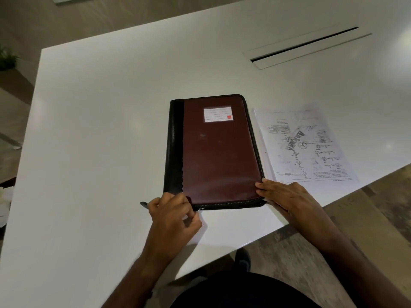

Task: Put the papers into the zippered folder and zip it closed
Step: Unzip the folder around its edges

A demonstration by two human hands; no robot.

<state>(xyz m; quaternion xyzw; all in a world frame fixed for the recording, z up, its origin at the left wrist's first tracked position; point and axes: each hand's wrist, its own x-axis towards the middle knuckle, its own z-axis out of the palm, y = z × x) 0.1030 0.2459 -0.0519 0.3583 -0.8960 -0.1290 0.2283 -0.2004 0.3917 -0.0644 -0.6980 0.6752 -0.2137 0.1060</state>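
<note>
A maroon zippered folder (pixel 219 152) with a black spine and a white label lies flat and closed on the white table (pixel 100 130). A stack of printed papers (pixel 304 145) lies just to its right, touching its edge. My left hand (pixel 172 213) is at the folder's near left corner, its fingers pinched on the small metal zipper pull (pixel 201 209). My right hand (pixel 287 197) lies flat, with its fingertips pressing on the folder's near right corner. A thin black strap end (pixel 144 204) sticks out left of my left hand.
A long cable slot (pixel 307 44) is set into the table at the back right. The table's near edge runs diagonally just behind my right wrist. A green plant (pixel 7 58) stands off the table at the far left.
</note>
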